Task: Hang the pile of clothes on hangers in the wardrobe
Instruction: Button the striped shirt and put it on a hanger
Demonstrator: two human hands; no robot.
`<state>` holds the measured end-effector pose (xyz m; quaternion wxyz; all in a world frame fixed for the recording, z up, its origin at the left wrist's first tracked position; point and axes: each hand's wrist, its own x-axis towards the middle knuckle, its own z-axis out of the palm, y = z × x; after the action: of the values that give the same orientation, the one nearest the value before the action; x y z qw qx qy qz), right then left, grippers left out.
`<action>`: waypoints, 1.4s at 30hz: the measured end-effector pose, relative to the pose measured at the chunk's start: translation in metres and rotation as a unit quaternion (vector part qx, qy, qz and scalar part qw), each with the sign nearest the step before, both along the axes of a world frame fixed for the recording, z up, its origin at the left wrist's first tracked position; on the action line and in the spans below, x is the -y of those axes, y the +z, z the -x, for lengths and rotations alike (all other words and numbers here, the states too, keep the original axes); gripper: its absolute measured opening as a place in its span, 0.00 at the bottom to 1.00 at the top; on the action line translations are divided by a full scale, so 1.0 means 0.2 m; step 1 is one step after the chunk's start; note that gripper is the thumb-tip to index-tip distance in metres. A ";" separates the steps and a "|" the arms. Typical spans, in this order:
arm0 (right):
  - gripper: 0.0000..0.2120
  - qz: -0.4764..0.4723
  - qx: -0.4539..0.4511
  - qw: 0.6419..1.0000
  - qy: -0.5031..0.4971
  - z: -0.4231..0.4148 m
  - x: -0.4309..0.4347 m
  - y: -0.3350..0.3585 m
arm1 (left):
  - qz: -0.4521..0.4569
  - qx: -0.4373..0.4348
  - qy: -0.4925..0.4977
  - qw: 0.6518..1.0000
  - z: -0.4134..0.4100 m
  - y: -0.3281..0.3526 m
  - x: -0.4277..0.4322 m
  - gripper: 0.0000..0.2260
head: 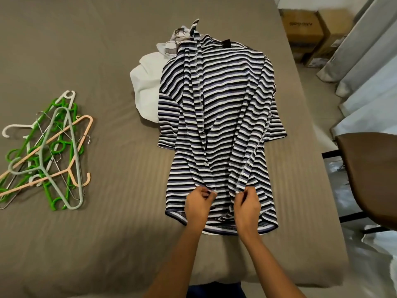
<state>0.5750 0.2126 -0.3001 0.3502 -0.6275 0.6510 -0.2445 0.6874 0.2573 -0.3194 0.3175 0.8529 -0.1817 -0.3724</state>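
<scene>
Left hand and right hand each pinching striped shirt fabric on bed, hangers heaped well left

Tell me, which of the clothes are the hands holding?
The striped shirt. The left hand and right hand pinch its fabric; the white cloth lies untouched behind.

- A bed fills most of the view, covered in a smooth taupe sheet with faint woven stripes.
- Brown cardboard boxes are stacked on the floor past the bed's far right corner.
- Pale grey curtains hang in folds along the right side, bright with daylight.
- A chair with a brown padded seat and black frame stands just beside the bed's right edge.
- The floor is light and glossy.
</scene>
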 end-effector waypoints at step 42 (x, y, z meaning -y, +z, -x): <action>0.02 -0.071 0.171 0.977 0.110 0.10 -0.05 0.95 | 0.223 -0.032 -0.057 0.973 0.09 1.05 -0.06 0.11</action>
<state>0.5544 0.2225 -0.1102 0.5243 -0.6178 0.5243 -0.2617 0.6685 0.2696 -0.1092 0.4834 0.7366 -0.2978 -0.3675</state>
